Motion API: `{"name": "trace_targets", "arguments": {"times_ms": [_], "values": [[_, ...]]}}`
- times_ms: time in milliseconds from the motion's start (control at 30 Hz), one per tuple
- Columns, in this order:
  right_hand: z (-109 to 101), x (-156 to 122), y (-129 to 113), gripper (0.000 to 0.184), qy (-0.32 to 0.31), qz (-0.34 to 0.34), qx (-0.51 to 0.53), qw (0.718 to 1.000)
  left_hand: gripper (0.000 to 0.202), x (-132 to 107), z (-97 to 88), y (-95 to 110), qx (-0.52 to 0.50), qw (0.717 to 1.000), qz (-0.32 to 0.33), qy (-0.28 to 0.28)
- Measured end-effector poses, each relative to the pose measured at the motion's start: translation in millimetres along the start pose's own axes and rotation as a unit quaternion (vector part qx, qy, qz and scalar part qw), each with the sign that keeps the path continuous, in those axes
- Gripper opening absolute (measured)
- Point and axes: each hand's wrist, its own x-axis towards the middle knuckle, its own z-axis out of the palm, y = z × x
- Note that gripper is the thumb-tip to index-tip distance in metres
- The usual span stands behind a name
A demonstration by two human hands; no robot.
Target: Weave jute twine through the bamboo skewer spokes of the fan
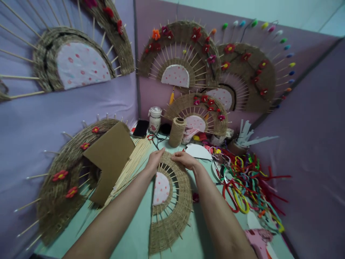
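purple panels wall in a pale green table point(134, 233) crowded with craft stuff.

head view: our left hand point(156, 159) and right hand point(185, 159) meet at the far edge of the half-round fan point(176, 212), which lies flat on the table between our forearms, its dotted pink centre toward the left. each grip is curled closed over the woven rim, fingers pressed on the weave. whether a strand of twine sits between the fingers we cannot tell.

to do this well, we judge, we should keep the fan flat, steady the rim with one hand, and press each row snug against the last without bending the thin sticks.

counting: one fan in hand. six more fans stand about: two overlapping on the left panel, two hung on the back panel, one propped behind the twine spool point(177, 131), and one large fan point(58, 194) leaning at left with four red flowers. one cardboard piece point(110, 158), one bundle of sticks point(132, 167), one white jar point(155, 119), and one tangle of pipe cleaners point(249, 180), too many to count.
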Motion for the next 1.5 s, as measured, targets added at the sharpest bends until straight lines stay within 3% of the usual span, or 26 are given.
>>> {"name": "trace_targets", "arguments": {"times_ms": [300, 500, 667, 1000, 1267, 1500], "values": [[9.5, 0.4, 11.5, 0.046, 0.058, -0.026, -0.038, 0.997, 0.032, -17.3, -16.1, -5.5, 0.020, 0.999, -0.029, -0.005], [16.7, 4.7, 10.4, 0.041, 0.095, -0.090, -0.120, 0.984, 0.026, -17.1, -25.8, -10.9, -0.019, 1.000, -0.005, 0.013], [18.6, 0.4, 8.4, 0.032, 0.153, -0.155, -0.183, 0.959, 0.024, -10.5, -30.5, -14.4, -0.043, 0.998, 0.025, 0.049], [10.6, 1.3, 3.1, 0.006, 0.265, -0.245, -0.292, 0.886, 0.026, -21.5, -29.6, -6.7, -0.076, 0.996, 0.014, 0.034], [6.9, -3.4, -5.0, 0.014, 0.318, -0.273, -0.321, 0.849, 0.030, -29.1, -25.6, -8.6, -0.100, 0.995, 0.011, -0.003], [3.2, -8.4, 0.0, 0.018, 0.342, -0.263, -0.314, 0.846, 0.033, -33.9, -22.0, -7.2, -0.116, 0.992, -0.007, -0.040]]}}
